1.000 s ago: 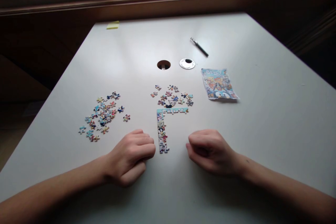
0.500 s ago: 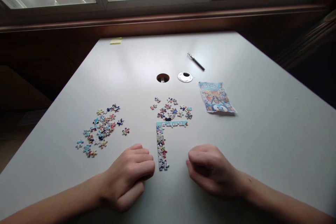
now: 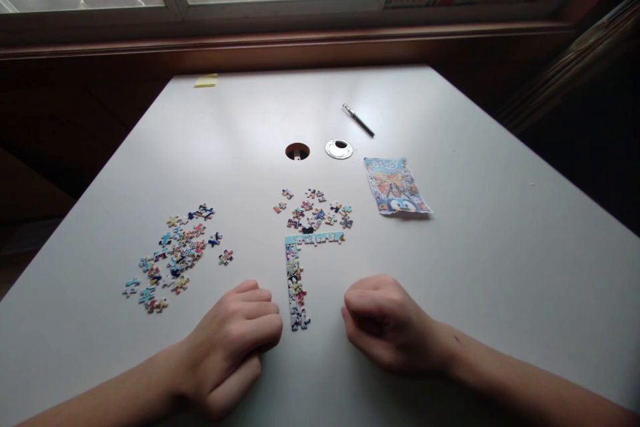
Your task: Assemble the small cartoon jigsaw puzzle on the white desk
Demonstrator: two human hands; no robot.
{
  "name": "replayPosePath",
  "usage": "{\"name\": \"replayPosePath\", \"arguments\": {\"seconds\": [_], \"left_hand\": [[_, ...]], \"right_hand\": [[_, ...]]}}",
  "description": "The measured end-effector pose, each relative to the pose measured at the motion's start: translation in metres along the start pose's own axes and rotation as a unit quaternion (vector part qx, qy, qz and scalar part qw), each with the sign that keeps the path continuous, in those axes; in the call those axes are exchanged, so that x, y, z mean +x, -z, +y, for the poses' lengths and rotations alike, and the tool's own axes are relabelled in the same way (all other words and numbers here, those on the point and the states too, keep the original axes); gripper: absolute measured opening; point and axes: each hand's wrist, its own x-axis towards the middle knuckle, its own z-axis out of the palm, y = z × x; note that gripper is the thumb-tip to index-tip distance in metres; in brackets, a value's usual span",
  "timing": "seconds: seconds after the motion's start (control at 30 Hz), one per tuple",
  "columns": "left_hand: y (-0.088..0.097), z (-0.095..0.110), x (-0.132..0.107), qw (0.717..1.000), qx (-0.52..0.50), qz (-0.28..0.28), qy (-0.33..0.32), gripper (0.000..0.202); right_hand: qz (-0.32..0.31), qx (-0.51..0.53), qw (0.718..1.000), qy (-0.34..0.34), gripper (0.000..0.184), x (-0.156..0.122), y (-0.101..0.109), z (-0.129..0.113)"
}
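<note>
My left hand (image 3: 233, 340) rests on the white table (image 3: 500, 260) as a loose fist, just left of the joined puzzle corner (image 3: 297, 277), an L of colourful pieces. My right hand (image 3: 383, 323) lies curled in a fist on the other side of that strip. Nothing shows in either hand. A small cluster of loose pieces (image 3: 314, 208) sits above the strip's top edge. A larger scatter of loose pieces (image 3: 175, 255) lies to the left of my left hand.
A printed picture sheet (image 3: 396, 185) lies right of the cluster. Behind it are a round hole in the table (image 3: 297, 151), a silver grommet cover (image 3: 339, 149) and a black pen (image 3: 359, 120). A yellow sticky pad (image 3: 206, 81) sits at the far left edge, under windows.
The view has tilted up and shifted, so the window now shows and everything sits lower and further left. Both hands stay curled in the same places beside the puzzle strip.
</note>
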Motion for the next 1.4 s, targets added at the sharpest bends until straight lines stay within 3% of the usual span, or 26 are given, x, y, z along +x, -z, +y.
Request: {"name": "replayPosePath", "arguments": {"seconds": [0.83, 1.0, 1.17, 1.23, 1.4], "left_hand": [[0.002, 0.004, 0.004, 0.999, 0.032, -0.013, -0.003, 0.019], [0.003, 0.004, 0.005, 0.999, 0.037, -0.001, -0.009, 0.02], [0.0, 0.003, 0.004, 0.998, 0.06, 0.014, -0.021, 0.025], [-0.002, 0.002, 0.003, 0.997, 0.074, 0.02, -0.026, 0.026], [-0.007, -0.003, 0.001, 0.992, 0.115, 0.026, -0.039, 0.029]], "right_hand": [[-0.019, -0.012, 1.0, -0.003, 0.037, -0.001, 0.0, 0.001], [0.015, -0.044, 0.999, -0.011, 0.036, 0.001, 0.004, 0.003], [0.142, -0.178, 0.972, -0.061, 0.014, 0.028, 0.036, 0.004], [0.11, -0.241, 0.962, -0.064, 0.007, 0.049, 0.05, 0.006], [0.016, -0.31, 0.949, -0.047, 0.013, 0.101, 0.069, 0.019]]}}
